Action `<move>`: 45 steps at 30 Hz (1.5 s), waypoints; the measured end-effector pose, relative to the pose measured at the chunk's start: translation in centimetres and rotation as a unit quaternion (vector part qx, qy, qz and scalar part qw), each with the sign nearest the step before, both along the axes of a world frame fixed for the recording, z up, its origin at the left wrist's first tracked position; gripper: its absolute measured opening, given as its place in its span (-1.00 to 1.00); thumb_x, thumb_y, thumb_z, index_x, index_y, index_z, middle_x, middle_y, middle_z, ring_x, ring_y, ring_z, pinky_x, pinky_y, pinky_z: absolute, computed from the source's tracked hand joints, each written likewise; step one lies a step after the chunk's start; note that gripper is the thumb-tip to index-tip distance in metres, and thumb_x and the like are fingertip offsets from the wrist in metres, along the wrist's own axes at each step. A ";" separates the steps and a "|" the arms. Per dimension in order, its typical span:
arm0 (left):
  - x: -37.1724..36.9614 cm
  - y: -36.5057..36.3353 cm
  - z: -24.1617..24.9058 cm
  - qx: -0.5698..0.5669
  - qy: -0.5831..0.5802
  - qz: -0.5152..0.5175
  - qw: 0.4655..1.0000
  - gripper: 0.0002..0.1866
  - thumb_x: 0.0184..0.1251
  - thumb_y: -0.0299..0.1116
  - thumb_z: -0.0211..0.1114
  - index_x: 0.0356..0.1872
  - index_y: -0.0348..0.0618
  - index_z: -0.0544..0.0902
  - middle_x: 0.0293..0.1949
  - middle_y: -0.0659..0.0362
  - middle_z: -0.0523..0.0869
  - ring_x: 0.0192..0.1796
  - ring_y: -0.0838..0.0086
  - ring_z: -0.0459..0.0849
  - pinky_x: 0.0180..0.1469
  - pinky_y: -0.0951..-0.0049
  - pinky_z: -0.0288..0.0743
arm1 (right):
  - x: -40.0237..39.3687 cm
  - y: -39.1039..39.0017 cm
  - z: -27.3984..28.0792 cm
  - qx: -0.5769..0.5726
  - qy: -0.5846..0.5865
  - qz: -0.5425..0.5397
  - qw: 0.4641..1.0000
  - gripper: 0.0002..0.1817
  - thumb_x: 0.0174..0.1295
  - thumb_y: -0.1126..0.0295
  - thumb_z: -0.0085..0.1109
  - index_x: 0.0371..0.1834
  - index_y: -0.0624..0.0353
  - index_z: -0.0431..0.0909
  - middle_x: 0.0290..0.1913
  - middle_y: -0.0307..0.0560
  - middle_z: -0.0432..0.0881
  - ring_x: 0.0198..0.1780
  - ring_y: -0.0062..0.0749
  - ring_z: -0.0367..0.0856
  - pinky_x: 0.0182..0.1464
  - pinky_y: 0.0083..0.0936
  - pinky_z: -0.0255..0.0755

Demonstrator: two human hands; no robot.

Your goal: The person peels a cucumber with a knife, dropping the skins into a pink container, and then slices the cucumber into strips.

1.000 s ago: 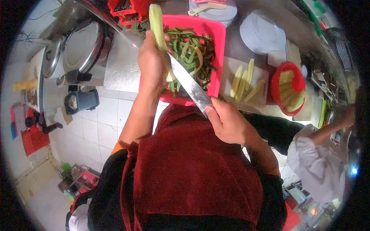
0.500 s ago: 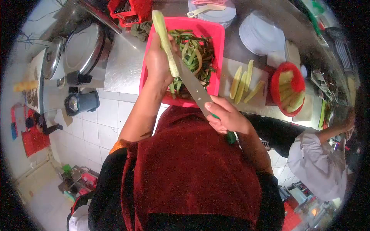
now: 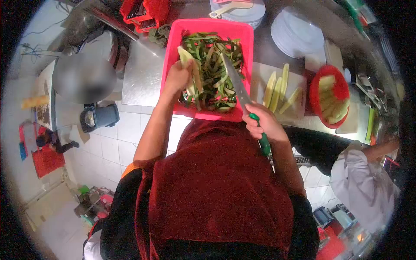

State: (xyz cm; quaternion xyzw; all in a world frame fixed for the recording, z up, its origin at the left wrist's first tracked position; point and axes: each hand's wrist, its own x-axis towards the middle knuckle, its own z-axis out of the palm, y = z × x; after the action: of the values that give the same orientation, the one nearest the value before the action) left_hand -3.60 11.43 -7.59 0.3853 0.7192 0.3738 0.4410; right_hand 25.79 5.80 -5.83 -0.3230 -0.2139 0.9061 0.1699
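My left hand [image 3: 180,78] is closed around a pale peeled cucumber [image 3: 185,54], over the left side of a pink tub [image 3: 170,47]. The cucumber's upper end sticks out above my fingers. Green peelings [image 3: 212,71] lie in a heap inside the tub. In my right hand [image 3: 265,122], at the tub's lower right corner, is a knife [image 3: 236,78] with a green handle. Its blade points up and left over the peelings, apart from the cucumber. Several long peeled cucumber pieces [image 3: 274,93] lie on a cutting board [image 3: 297,80] to the right.
Past the board stands a red basket [image 3: 315,97] of peeled cucumbers. White plates [image 3: 297,34] are stacked behind, with a pale-handled utensil [image 3: 232,8] on another stack. A red bin [image 3: 147,15] sits at the back left. On the right, a person in a white top [image 3: 362,177] stands close.
My left hand has dropped lower and turned, with the cucumber down over the peelings. The knife has swung away to the right, and its blade now points more upright, clear of the cucumber.
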 end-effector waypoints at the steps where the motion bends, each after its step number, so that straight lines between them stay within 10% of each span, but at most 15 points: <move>1: -0.3 0.1 -0.2 0.000 0.003 -0.004 1.000 -0.63 0.54 -0.12 0.08 -0.10 -0.29 0.58 -0.32 0.10 0.66 -0.21 0.45 0.63 -0.24 0.33 0.52 | -0.3 0.1 0.2 0.028 -0.057 -0.022 0.998 -0.67 0.50 0.07 -0.09 -0.35 0.04 0.28 -0.66 -0.37 0.24 -0.78 -0.68 0.17 -0.76 -0.60 0.09; 7: 0.4 -0.5 1.3 -0.051 0.007 -0.095 0.994 -0.65 0.54 -0.09 0.07 -0.17 -0.22 0.55 -0.38 0.15 0.63 -0.25 0.48 0.61 -0.16 0.29 0.49 | -3.8 1.0 1.1 0.103 -0.130 -0.106 0.980 -0.77 0.44 0.21 0.06 0.01 0.06 0.37 -0.50 -0.28 0.44 -0.75 -0.67 0.22 -0.75 -0.64 0.13; 9: 1.0 -0.7 1.9 -0.021 -0.281 -0.067 0.957 -0.59 0.59 -0.03 -0.10 -0.17 -0.17 0.52 -0.39 0.16 0.60 -0.23 0.43 0.60 -0.06 0.24 0.47 | -4.7 1.1 1.1 0.149 -0.161 -0.126 0.967 -0.71 0.43 0.25 0.10 0.10 0.09 0.38 -0.45 -0.25 0.50 -0.74 -0.66 0.25 -0.74 -0.65 0.16; 15: 7.5 -1.4 4.8 0.043 -0.433 -0.043 0.899 -0.61 0.65 -0.08 -0.26 -0.05 -0.13 0.46 -0.10 0.16 0.52 -0.10 0.43 0.52 -0.01 0.34 0.40 | -6.6 1.7 0.5 0.315 -0.167 -0.210 0.910 -0.46 0.14 0.28 0.45 0.10 0.24 0.41 -0.34 -0.15 0.61 -0.71 -0.64 0.40 -0.73 -0.59 0.26; 21: 11.3 0.3 2.6 0.104 -0.249 -0.025 0.962 -0.72 0.59 -0.15 0.01 -0.08 -0.11 0.57 -0.32 0.29 0.55 -0.31 0.61 0.46 -0.27 0.55 0.34 | -1.6 0.6 1.1 0.285 -0.188 -0.233 0.910 -0.45 0.19 0.34 0.41 0.18 0.25 0.37 -0.43 -0.19 0.69 -0.70 -0.69 0.41 -0.68 -0.66 0.26; 22: 10.9 1.4 2.2 0.192 0.065 -0.072 0.977 -0.76 0.56 -0.20 0.08 -0.16 -0.13 0.61 -0.39 0.31 0.57 -0.37 0.61 0.47 -0.31 0.57 0.35 | -0.1 0.2 1.3 0.276 -0.193 -0.226 0.914 -0.45 0.20 0.33 0.41 0.18 0.26 0.37 -0.43 -0.19 0.69 -0.69 -0.70 0.41 -0.68 -0.65 0.26; 24: 10.5 4.6 0.5 0.335 0.070 -0.065 0.937 -0.75 0.56 -0.21 0.08 -0.26 -0.13 0.60 -0.39 0.31 0.59 -0.39 0.64 0.49 -0.36 0.55 0.38 | 3.4 -0.8 2.5 0.269 -0.202 -0.237 0.912 -0.44 0.22 0.32 0.39 0.19 0.32 0.36 -0.42 -0.16 0.69 -0.66 -0.71 0.43 -0.66 -0.65 0.28; 25: 10.7 6.1 0.4 0.234 -0.252 0.092 0.935 -0.75 0.56 -0.23 0.08 -0.29 -0.14 0.59 -0.46 0.31 0.55 -0.40 0.63 0.49 -0.35 0.54 0.38 | 5.5 -1.6 2.0 0.269 -0.213 -0.249 0.906 -0.44 0.22 0.32 0.39 0.19 0.32 0.36 -0.42 -0.16 0.69 -0.66 -0.71 0.43 -0.66 -0.65 0.28; 28: 9.4 8.6 -1.8 0.225 -0.222 0.045 0.948 -0.74 0.52 -0.26 0.12 -0.33 -0.21 0.60 -0.49 0.30 0.55 -0.40 0.65 0.46 -0.35 0.54 0.36 | 12.4 -3.7 1.3 0.297 -0.411 -0.317 0.802 -0.48 0.21 0.32 0.37 0.17 0.27 0.39 -0.41 -0.14 0.68 -0.64 -0.67 0.43 -0.66 -0.64 0.26; 35: 11.8 9.8 -4.4 0.191 0.158 -0.115 0.962 -0.71 0.40 -0.23 0.21 -0.32 -0.30 0.67 -0.49 0.17 0.66 -0.41 0.50 0.56 -0.22 0.46 0.45 | 24.0 1.2 -0.9 0.263 -0.454 -0.576 0.627 -0.65 0.26 0.28 0.31 0.00 0.25 0.52 -0.61 -0.30 0.46 -0.71 -0.54 0.33 -0.68 -0.54 0.23; 39: 10.9 9.2 -2.1 0.152 0.324 -0.110 0.927 -0.68 0.34 -0.17 0.26 -0.26 -0.29 0.70 -0.38 -0.08 0.74 -0.35 0.18 0.71 -0.20 0.30 0.53 | 30.2 3.5 -7.8 0.250 -0.629 -0.340 0.653 -0.55 0.27 0.21 0.30 0.10 0.27 0.47 -0.37 -0.02 0.67 -0.62 -0.41 0.51 -0.53 -0.43 0.40; 41: 7.9 9.2 -3.7 0.141 0.374 -0.122 0.909 -0.70 0.34 -0.19 0.26 -0.26 -0.27 0.70 -0.40 -0.08 0.74 -0.37 0.17 0.72 -0.24 0.27 0.54 | 31.6 1.7 -12.1 0.568 -0.590 -0.316 0.479 -0.52 0.27 0.15 0.29 0.07 0.31 0.52 -0.28 0.09 0.66 -0.59 -0.32 0.56 -0.51 -0.33 0.44; 42: 8.9 8.6 -2.3 0.106 0.367 -0.101 0.919 -0.73 0.33 -0.21 0.27 -0.26 -0.25 0.71 -0.41 -0.06 0.74 -0.35 0.16 0.74 -0.24 0.25 0.56 | 30.7 0.7 -10.4 0.569 -0.589 -0.312 0.481 -0.52 0.27 0.15 0.29 0.07 0.31 0.52 -0.28 0.09 0.66 -0.59 -0.32 0.56 -0.51 -0.33 0.44; 44: 12.3 7.5 -0.6 0.141 0.303 -0.129 0.934 -0.74 0.32 -0.22 0.28 -0.26 -0.25 0.70 -0.40 -0.06 0.74 -0.34 0.15 0.74 -0.24 0.24 0.57 | 26.9 -0.8 -5.2 0.156 -0.574 -0.305 0.744 -0.51 0.27 0.12 0.29 0.07 0.31 0.54 -0.14 0.13 0.66 -0.47 -0.23 0.62 -0.35 -0.25 0.51; 45: 14.1 6.8 -0.5 0.178 0.238 -0.158 0.942 -0.75 0.31 -0.23 0.28 -0.27 -0.24 0.70 -0.40 -0.07 0.74 -0.33 0.14 0.75 -0.24 0.23 0.57 | 26.4 -1.5 -5.4 0.155 -0.576 -0.301 0.744 -0.51 0.27 0.12 0.29 0.07 0.31 0.54 -0.14 0.13 0.66 -0.47 -0.23 0.62 -0.35 -0.25 0.51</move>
State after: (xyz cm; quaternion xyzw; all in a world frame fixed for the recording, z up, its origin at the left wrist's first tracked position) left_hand 10.54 18.24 -8.11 0.6442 0.6544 0.3189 0.2347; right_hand 52.18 4.33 -11.26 -0.8002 -0.3001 0.4040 0.3263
